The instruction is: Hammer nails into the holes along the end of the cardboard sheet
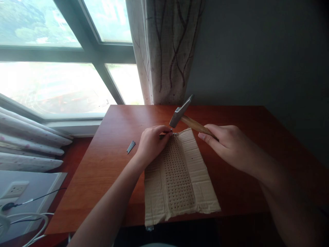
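My right hand (224, 142) grips the wooden handle of a hammer (196, 123). Its metal head is raised just above and to the right of my left fingertips. At the far end of a piece of cardboard (203, 185), my left hand (154, 142) pinches a small nail (171, 130), its tip hidden by the fingers. Rows of small punched holes run down the cardboard's middle strip. Left of my left hand, a little bundle of nails (131, 146) lies on the table.
The reddish-brown wooden table (102, 178) carries the cardboard, which reaches its front edge. Behind it hangs a patterned curtain (169, 51) beside a bright window (64, 85). A wall socket (15, 190) with a plug and cables is at lower left.
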Demonstrator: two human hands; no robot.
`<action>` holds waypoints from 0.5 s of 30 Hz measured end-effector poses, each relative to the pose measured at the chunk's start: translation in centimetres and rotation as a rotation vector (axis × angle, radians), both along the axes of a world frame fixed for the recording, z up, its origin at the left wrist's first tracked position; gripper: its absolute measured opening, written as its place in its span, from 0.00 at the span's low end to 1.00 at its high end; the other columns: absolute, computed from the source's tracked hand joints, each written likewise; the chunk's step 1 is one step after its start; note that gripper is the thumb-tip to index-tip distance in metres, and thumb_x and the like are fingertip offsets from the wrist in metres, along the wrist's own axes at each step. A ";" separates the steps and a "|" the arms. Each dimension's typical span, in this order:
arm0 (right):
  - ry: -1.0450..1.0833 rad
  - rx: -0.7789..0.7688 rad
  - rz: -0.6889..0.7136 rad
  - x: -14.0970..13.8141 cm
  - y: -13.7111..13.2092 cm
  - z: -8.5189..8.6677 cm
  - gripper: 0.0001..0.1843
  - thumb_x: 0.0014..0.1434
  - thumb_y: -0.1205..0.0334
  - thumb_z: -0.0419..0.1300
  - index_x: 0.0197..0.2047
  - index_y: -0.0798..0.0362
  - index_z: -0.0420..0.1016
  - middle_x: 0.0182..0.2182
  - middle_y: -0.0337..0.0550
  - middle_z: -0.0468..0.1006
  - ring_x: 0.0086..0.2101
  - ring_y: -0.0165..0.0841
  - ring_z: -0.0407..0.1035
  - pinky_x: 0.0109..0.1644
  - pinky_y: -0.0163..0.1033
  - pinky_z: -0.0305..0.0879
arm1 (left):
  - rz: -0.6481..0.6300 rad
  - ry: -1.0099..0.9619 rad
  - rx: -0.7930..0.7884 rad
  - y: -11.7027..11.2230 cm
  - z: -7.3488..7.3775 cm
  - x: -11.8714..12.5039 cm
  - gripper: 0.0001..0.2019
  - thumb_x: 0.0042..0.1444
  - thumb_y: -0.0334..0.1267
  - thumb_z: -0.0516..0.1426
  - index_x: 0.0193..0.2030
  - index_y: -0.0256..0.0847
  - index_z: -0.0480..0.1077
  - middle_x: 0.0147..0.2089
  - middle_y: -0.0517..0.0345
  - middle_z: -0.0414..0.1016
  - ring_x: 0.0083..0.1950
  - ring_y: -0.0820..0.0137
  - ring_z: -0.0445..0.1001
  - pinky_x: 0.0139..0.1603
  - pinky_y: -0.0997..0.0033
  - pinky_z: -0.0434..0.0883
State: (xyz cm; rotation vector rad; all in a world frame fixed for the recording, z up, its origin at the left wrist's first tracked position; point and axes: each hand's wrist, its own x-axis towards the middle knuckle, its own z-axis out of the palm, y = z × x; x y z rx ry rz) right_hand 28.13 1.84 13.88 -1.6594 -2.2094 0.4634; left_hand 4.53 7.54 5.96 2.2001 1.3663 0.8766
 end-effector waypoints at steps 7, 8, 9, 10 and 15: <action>-0.034 -0.080 0.001 -0.7 0.1 -0.3 0.16 0.70 0.51 0.51 0.32 0.49 0.67 0.27 0.40 0.77 0.27 0.33 0.69 0.31 0.39 0.54 | -0.002 0.010 0.005 -0.1 0.3 0.1 0.06 0.61 0.35 0.59 0.39 0.43 0.79 0.39 0.58 0.85 0.38 0.64 0.83 0.40 0.67 0.74; -0.037 -0.081 0.001 -0.7 0.1 -0.3 0.16 0.70 0.51 0.51 0.32 0.49 0.67 0.28 0.40 0.77 0.28 0.33 0.70 0.31 0.39 0.54 | -0.001 0.012 0.005 -0.1 0.3 0.1 0.06 0.61 0.35 0.59 0.39 0.43 0.79 0.40 0.58 0.85 0.38 0.64 0.83 0.40 0.67 0.74; -0.037 -0.075 0.000 -0.8 0.1 -0.3 0.17 0.71 0.51 0.51 0.32 0.49 0.67 0.28 0.40 0.77 0.28 0.33 0.70 0.31 0.39 0.54 | 0.000 0.014 0.005 -0.1 0.2 0.1 0.06 0.61 0.35 0.59 0.39 0.43 0.79 0.40 0.58 0.85 0.38 0.65 0.83 0.40 0.67 0.74; -0.035 -0.064 0.000 -0.8 0.1 -0.2 0.17 0.71 0.51 0.51 0.32 0.49 0.66 0.27 0.40 0.77 0.27 0.33 0.70 0.31 0.39 0.54 | -0.001 0.015 0.004 0.0 0.2 0.1 0.06 0.61 0.35 0.59 0.39 0.43 0.79 0.40 0.58 0.85 0.38 0.65 0.83 0.40 0.67 0.74; -0.015 -0.035 0.012 -0.6 0.0 0.1 0.15 0.70 0.52 0.52 0.34 0.49 0.69 0.28 0.40 0.79 0.28 0.33 0.70 0.32 0.39 0.55 | -0.017 0.056 0.008 0.0 0.4 -0.2 0.06 0.62 0.35 0.58 0.42 0.43 0.78 0.43 0.57 0.84 0.41 0.63 0.82 0.43 0.65 0.75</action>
